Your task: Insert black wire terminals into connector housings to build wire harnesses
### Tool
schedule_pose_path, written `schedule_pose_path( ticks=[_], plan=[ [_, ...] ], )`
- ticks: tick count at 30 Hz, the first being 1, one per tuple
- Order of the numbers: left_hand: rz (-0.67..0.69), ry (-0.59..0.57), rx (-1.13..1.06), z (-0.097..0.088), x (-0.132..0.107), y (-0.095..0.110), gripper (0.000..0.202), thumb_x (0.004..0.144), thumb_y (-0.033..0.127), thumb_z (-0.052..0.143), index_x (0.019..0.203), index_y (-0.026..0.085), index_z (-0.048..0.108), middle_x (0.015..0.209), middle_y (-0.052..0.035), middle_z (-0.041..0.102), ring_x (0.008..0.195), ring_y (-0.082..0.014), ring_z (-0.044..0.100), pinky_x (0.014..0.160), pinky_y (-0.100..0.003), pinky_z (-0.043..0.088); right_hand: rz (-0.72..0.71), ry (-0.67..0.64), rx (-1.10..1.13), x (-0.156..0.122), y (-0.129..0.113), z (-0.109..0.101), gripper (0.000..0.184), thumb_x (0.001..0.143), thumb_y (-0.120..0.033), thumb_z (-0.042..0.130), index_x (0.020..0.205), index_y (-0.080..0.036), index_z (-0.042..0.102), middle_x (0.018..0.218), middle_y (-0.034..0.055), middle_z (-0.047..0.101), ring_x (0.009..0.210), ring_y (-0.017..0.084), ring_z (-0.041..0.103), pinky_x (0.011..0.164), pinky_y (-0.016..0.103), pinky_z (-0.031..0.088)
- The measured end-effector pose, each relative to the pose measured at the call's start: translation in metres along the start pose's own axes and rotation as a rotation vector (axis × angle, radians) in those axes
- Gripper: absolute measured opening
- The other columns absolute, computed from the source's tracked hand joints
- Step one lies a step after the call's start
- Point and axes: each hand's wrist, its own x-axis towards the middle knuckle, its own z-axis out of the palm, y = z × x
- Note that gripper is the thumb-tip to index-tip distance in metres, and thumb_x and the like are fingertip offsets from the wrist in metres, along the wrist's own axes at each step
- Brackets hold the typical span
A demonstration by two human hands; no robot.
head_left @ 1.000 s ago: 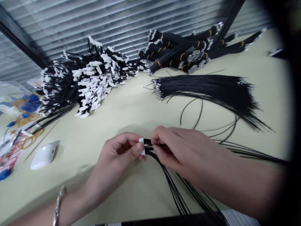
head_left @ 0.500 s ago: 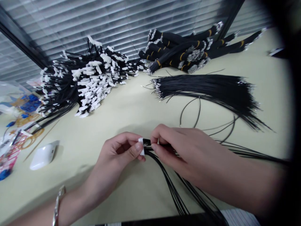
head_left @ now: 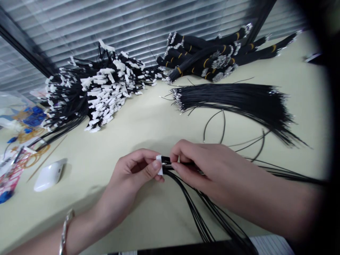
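My left hand (head_left: 134, 173) pinches a small white connector housing (head_left: 159, 165) between thumb and forefinger, low in the middle of the table. My right hand (head_left: 204, 166) is closed right beside it, its thumb and forefinger pinching a thin black wire (head_left: 170, 163) at the connector's mouth. Several black wires (head_left: 196, 212) that sit in the connector trail down toward the near table edge. A silver bracelet (head_left: 63, 230) is on my left wrist.
A fanned bunch of loose black wires (head_left: 233, 99) lies behind my right hand. A pile of wires with white connectors (head_left: 98, 88) sits at the back left, banded black bundles (head_left: 209, 56) at the back. A white mouse-like object (head_left: 49, 175) and rubber bands (head_left: 26, 134) lie at left.
Almost nothing: both hands have shifted slightly up the picture, still pinched together at the connector.
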Motion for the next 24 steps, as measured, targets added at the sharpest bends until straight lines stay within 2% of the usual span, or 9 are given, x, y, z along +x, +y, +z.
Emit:
schedule_pose_path(
  ticks=[6, 14, 20, 24],
  plan=[
    [-0.004, -0.013, -0.015, -0.0003, 0.0009, 0.0008, 0.008, 0.084, 0.026, 0.066, 0.086, 0.018, 0.068, 0.073, 0.0005, 0.062, 0.067, -0.0095, 0.055, 0.066, -0.019, 0.043, 0.025, -0.029, 0.009, -0.0001, 0.0003, 0.0007, 0.007, 0.090, -0.016, 0.049, 0.086, -0.016, 0.055, 0.068, -0.0013, 0.059, 0.056, 0.013, 0.053, 0.049, 0.023, 0.036],
    [-0.010, -0.075, -0.131, -0.0031, 0.0015, 0.0018, 0.006, 0.086, 0.022, 0.064, 0.085, 0.017, 0.068, 0.073, 0.0016, 0.062, 0.064, -0.0068, 0.056, 0.064, -0.015, 0.046, -0.031, -0.026, 0.189, -0.0011, 0.0025, 0.0018, 0.010, 0.094, -0.016, 0.044, 0.090, -0.019, 0.052, 0.075, -0.0030, 0.059, 0.066, 0.012, 0.054, 0.058, 0.024, 0.038],
    [-0.055, -0.134, -0.261, -0.0066, 0.0028, -0.0004, 0.006, 0.084, 0.021, 0.066, 0.085, 0.016, 0.069, 0.074, 0.0017, 0.061, 0.060, -0.0057, 0.057, 0.062, -0.016, 0.049, -0.122, 0.060, 0.269, -0.0032, 0.0080, 0.0071, 0.010, 0.095, -0.017, 0.041, 0.094, -0.019, 0.050, 0.080, -0.0033, 0.059, 0.070, 0.012, 0.054, 0.061, 0.024, 0.038],
    [-0.071, -0.138, -0.298, -0.0067, 0.0035, -0.0003, 0.004, 0.084, 0.019, 0.067, 0.083, 0.015, 0.068, 0.074, 0.0017, 0.061, 0.060, -0.0057, 0.058, 0.062, -0.016, 0.051, -0.116, 0.060, 0.286, -0.0013, 0.0078, 0.0089, 0.010, 0.095, -0.018, 0.041, 0.093, -0.019, 0.050, 0.079, -0.0028, 0.060, 0.070, 0.012, 0.055, 0.062, 0.024, 0.039]
  ],
)
